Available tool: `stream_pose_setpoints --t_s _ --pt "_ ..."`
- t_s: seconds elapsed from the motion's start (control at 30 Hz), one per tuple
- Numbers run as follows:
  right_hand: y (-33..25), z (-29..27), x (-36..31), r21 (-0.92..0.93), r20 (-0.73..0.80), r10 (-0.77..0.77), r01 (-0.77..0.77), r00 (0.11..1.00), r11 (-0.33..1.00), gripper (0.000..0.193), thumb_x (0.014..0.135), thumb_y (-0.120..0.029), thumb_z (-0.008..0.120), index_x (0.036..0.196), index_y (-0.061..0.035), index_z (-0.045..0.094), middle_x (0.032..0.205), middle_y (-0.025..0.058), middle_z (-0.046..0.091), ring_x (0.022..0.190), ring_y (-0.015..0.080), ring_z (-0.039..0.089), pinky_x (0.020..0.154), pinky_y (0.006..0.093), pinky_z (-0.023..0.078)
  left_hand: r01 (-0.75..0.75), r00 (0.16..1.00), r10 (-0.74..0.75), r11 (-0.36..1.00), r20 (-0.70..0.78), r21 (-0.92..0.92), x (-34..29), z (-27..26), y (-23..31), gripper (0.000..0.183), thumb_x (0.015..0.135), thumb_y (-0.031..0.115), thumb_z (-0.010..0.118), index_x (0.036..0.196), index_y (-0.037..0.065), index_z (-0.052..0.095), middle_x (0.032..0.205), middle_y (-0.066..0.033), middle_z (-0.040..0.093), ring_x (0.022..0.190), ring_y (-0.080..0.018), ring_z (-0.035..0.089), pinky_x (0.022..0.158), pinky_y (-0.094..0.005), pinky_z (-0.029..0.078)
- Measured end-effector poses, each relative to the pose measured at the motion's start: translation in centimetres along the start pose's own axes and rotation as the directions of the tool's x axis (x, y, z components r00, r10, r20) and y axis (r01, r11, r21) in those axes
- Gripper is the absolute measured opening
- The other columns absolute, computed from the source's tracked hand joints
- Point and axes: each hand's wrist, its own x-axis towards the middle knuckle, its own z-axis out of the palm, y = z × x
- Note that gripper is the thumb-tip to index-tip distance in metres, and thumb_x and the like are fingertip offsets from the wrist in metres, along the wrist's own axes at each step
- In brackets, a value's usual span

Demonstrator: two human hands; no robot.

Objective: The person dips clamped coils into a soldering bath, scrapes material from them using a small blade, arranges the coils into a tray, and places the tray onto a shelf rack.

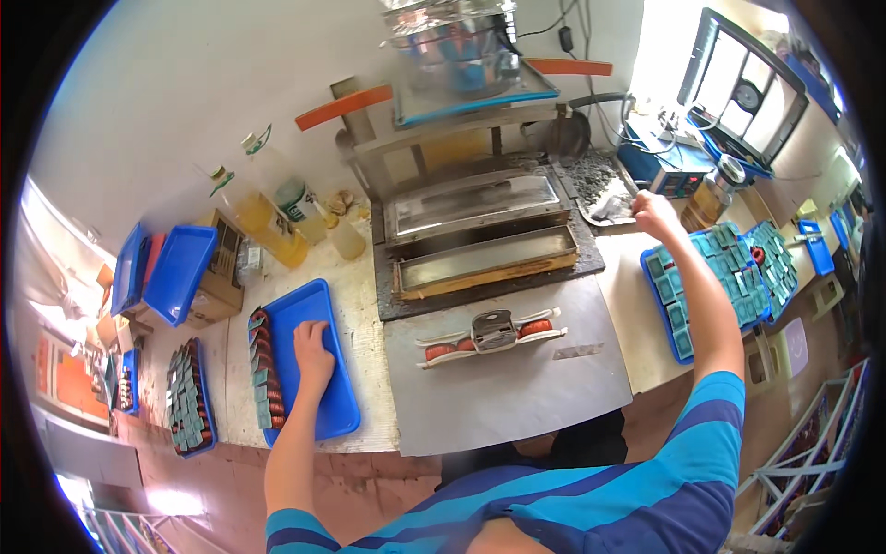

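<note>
My left hand (314, 348) is over the blue tray (332, 392), its fingers loosely bent and slightly apart with nothing visible in them. Along that tray's left side stands a row of copper-wound coils with green tops (265, 369). Far to the right, my right hand (652, 214) is closed beside a metal pan of grey dross (604, 180); what it grips, if anything, is too unclear to name. Between my arms, a long clamp fixture (494, 332) with red-brown coils at both ends lies on the grey sheet (498, 402).
Behind the fixture stands a soldering-pot-like metal trough (489, 263) under a rack with a foil-covered vessel (452, 46). Green-topped parts fill a blue tray (711, 286) at right. Bottles of yellow liquid (268, 226) and empty-looking blue trays (185, 272) stand at left.
</note>
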Motion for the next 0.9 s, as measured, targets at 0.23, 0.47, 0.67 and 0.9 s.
stream_pose_setpoints --t_s 0.23,0.47,0.67,0.9 --pt "-11.3 -6.2 2.6 0.218 -0.039 -0.32 0.321 0.947 0.922 0.017 0.071 -0.002 0.06 0.087 0.002 0.055 0.076 0.0177 0.061 0.075 0.0359 0.062 0.068 0.0425 0.05 0.036 0.999 -0.036 0.999 0.017 0.04 -0.1 -0.8 0.2 0.042 0.068 -0.009 0.057 0.107 0.004 0.067 0.11 -0.0144 0.06 0.106 -0.0367 0.056 0.091 -0.0439 0.046" --pt "-24.9 -1.9 5.4 0.158 0.087 -0.659 0.642 0.747 0.75 0.021 0.069 -0.005 0.064 0.089 -0.0066 0.069 0.089 0.0139 0.072 0.089 0.0349 0.069 0.076 0.0431 0.054 0.06 0.998 -0.06 0.998 0.033 -0.002 0.6 -0.5 0.6 0.043 0.068 -0.01 0.057 0.107 0.005 0.068 0.11 -0.0136 0.06 0.108 -0.036 0.055 0.091 -0.0434 0.045" --pt "-31.5 2.8 6.6 0.224 0.104 -0.735 0.704 0.67 0.674 0.023 0.069 -0.01 0.066 0.091 -0.0102 0.072 0.092 0.0104 0.074 0.094 0.0334 0.069 0.08 0.0436 0.054 0.079 0.996 -0.079 0.997 0.037 -0.005 0.8 -0.4 0.7 0.042 0.067 -0.009 0.057 0.105 0.006 0.067 0.11 -0.013 0.06 0.108 -0.0362 0.054 0.089 -0.0438 0.045" --pt "-34.2 4.4 6.5 0.214 0.179 -0.709 0.676 0.683 0.705 0.022 0.071 -0.011 0.066 0.093 -0.0111 0.073 0.097 0.0105 0.074 0.098 0.0328 0.069 0.083 0.044 0.054 0.074 0.996 -0.075 0.997 0.046 0.024 0.8 -0.5 0.8 0.041 0.067 -0.009 0.057 0.104 0.007 0.067 0.109 -0.0125 0.059 0.106 -0.0364 0.053 0.087 -0.0443 0.044"
